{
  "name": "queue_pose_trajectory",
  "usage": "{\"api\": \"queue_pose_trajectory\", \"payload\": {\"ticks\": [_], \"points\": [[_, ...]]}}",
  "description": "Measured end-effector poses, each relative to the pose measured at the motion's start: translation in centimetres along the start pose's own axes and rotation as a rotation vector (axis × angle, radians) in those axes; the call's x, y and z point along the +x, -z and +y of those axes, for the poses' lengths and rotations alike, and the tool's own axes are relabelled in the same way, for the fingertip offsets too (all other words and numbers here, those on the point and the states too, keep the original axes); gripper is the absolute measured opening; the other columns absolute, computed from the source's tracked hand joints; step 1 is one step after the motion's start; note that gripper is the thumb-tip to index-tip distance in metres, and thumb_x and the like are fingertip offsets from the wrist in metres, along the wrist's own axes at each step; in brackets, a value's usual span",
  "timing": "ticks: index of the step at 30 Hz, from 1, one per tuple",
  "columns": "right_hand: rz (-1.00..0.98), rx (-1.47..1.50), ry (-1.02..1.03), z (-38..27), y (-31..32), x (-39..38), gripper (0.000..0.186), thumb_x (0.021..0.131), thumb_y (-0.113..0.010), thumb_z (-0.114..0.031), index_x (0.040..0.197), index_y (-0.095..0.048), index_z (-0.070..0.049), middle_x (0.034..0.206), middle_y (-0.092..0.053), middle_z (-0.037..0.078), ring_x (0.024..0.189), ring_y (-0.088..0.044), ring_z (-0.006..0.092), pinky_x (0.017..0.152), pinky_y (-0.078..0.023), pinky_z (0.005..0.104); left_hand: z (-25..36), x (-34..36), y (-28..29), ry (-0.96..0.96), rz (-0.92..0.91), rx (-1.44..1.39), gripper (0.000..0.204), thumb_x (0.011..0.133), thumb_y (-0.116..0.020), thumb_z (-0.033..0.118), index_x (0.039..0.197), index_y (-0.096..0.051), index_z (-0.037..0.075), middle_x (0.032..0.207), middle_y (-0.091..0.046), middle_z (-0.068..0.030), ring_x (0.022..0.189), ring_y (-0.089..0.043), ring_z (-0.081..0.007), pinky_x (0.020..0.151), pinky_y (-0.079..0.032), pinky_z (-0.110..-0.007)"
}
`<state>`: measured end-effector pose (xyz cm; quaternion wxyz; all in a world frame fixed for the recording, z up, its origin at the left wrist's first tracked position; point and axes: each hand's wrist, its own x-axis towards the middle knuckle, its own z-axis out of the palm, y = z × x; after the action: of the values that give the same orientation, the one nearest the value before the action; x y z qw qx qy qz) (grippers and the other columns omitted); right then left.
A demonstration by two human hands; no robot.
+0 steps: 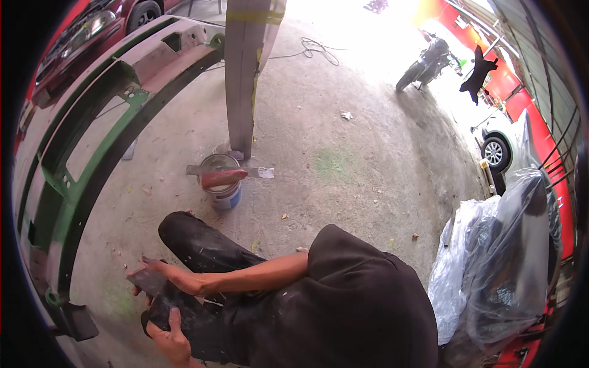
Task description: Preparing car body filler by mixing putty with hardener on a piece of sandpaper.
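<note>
Low in the head view, my right hand (179, 276) reaches across from the right, its fingers closed on a dark grey sheet (148, 283), perhaps abrasive paper. Just below, my left hand (167, 336) grips a black piece (165, 306) with the thumb on top; I cannot tell whether the two pieces are joined. My dark-clothed legs are bent under and around my hands. To the left stands a long curved bumper (86, 159) in patchy green and pinkish grey. Ahead, a flat metal strip (262, 172) and a red piece (218, 179) lie across a paint can (224, 199).
An upright grey post (239, 73) rises behind the can. A red car (80, 43) is at top left. A cable (313, 49), a motorbike (423, 64) and a silver car (509, 138) are farther off. Plastic-wrapped items (503, 257) line the right side.
</note>
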<state>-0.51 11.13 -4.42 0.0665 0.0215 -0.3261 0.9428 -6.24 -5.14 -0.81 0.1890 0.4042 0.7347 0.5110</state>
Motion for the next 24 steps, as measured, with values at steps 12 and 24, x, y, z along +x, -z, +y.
{"api": "queue_pose_trajectory", "payload": {"ticks": [12, 24], "points": [[-0.15, -0.08, 0.306, 0.1, 0.8, 1.5, 0.096, 0.09, -0.029, -0.077, 0.149, -0.03, -0.001, 0.125, -0.052, 0.009, 0.104, -0.052, 0.0173, 0.092, -0.043, 0.0375, -1.8, -0.5, 3.4, 0.15, 0.128, -0.053, 0.057, 0.093, -0.066, 0.023, 0.136, -0.043, -0.008, 0.132, -0.053, -0.0214, 0.122, -0.05, -0.0315, 0.1, -0.043, -0.039], [0.123, -0.218, 0.281, 1.6, -2.2, 2.0, 0.084, 0.094, -0.03, -0.071, 0.15, -0.032, -0.008, 0.127, -0.048, 0.006, 0.11, -0.045, 0.0206, 0.101, -0.034, 0.0323, 0.7, 1.0, -3.4, 0.058, 0.386, 0.412, 0.04, 0.101, -0.05, 0.02, 0.123, -0.056, -0.013, 0.116, -0.063, -0.029, 0.102, -0.065, -0.0408, 0.083, -0.05, -0.042]]}}
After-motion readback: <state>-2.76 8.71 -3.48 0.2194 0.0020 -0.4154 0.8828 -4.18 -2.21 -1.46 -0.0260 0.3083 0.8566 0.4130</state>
